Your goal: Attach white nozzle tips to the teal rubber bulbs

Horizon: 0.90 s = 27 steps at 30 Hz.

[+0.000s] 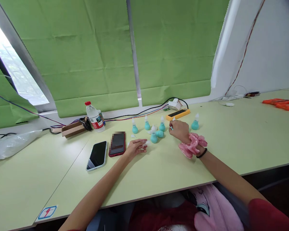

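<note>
The left hand [136,148] and right hand [181,131] are bare. Round the right wrist sits a ruffled, glossy pink scrunchie [194,146], with a thin black wristband [202,153] just beside it, toward the elbow. A plain dark-red sleeve [267,215] covers the right upper arm, its hem near the elbow.

ok so I'm counting seven teal bulbs [195,124], two phones [97,155] [117,143], one bottle [94,117], one power strip [178,114], two hands [136,147] [180,130]
</note>
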Tool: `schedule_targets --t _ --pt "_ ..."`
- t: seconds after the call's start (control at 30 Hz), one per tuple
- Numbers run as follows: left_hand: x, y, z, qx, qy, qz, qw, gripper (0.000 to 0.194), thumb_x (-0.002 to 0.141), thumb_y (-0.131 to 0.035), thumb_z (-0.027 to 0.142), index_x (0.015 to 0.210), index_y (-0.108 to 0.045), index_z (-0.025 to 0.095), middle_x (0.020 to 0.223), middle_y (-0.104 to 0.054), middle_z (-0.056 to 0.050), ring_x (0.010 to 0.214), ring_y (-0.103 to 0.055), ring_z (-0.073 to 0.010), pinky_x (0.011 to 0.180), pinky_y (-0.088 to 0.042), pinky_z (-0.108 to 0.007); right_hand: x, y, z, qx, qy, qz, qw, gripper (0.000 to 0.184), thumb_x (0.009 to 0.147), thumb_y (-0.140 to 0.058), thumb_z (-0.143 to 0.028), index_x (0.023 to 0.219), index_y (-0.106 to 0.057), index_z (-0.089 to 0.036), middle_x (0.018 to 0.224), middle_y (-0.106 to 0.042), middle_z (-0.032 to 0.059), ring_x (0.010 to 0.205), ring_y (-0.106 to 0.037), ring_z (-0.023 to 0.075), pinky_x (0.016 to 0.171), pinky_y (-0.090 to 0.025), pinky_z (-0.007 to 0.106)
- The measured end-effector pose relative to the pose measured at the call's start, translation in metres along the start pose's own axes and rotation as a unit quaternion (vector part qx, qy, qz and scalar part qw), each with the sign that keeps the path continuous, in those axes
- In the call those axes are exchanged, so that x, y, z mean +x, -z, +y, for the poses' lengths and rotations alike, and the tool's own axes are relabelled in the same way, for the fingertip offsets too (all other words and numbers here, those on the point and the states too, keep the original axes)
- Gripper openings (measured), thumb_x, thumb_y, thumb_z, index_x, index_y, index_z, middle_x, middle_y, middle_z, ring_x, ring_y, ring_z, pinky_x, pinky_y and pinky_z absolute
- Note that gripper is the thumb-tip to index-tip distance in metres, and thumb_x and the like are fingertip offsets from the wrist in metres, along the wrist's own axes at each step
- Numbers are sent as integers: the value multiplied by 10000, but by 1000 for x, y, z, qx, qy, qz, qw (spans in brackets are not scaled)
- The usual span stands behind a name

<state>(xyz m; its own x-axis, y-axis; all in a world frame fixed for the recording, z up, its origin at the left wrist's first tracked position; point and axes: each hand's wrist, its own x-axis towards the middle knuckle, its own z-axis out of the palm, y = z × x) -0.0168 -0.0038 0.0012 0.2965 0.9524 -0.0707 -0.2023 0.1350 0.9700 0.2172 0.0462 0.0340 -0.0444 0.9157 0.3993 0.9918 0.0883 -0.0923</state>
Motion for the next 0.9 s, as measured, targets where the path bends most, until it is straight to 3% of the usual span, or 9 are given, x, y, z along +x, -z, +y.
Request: schedule_targets --t 0.23,0.33,0.5,0.7,0.8,0.9 --pt "1 1 -1 12 -3 -10 1000 331 631 -631 283 897 -601 88 690 -583 -77 620 -563 -130 614 -480 -286 -2 -10 2 -24 70 -101 992 220 684 -497 -303 834 -549 -151 866 -551 124 769 -510 256 599 -292 314" --pt "1 2 -1 20 -1 -11 1000 343 631 -629 297 902 -601 88 689 -581 -80 615 -563 -129 611 -476 -281 -4 -13 4 -26 99 -96 990 146 671 -507 -184 806 -556 -152 848 -552 133 743 -510 252 576 -276 312" --pt "1 2 -1 37 4 -7 999 351 633 -625 311 911 -600 99 680 -581 -73 609 -562 -127 608 -471 -276 -6 -19 7 -22 101 -88 991 206 597 -502 -25 753 -562 -143 773 -559 121 666 -514 206 502 -236 262" --pt "0 1 -1 35 -3 -8 999 351 627 -625 324 897 -604 100 712 -584 -82 625 -563 -134 603 -470 -272 -5 -13 -2 -9 94 -23 995 138 707 -466 -200 796 -565 -160 716 -562 84 651 -509 180 505 -234 248" --pt "1 1 -2 31 -2 -1 1000 342 628 -623 320 888 -606 98 694 -584 -77 595 -557 -120 592 -469 -266 -10 -7 -12 79 177 43 980 180 749 -422 -278 769 -567 -175 574 -538 25 564 -490 130 518 -261 229" --pt "1 1 -2 22 -4 9 1000 331 624 -627 309 877 -608 96 673 -583 -71 587 -556 -116 589 -468 -262 -23 -8 -24 197 316 77 925 190 736 -445 -296 661 -563 -168 464 -476 -20 453 -426 80 495 -276 204"
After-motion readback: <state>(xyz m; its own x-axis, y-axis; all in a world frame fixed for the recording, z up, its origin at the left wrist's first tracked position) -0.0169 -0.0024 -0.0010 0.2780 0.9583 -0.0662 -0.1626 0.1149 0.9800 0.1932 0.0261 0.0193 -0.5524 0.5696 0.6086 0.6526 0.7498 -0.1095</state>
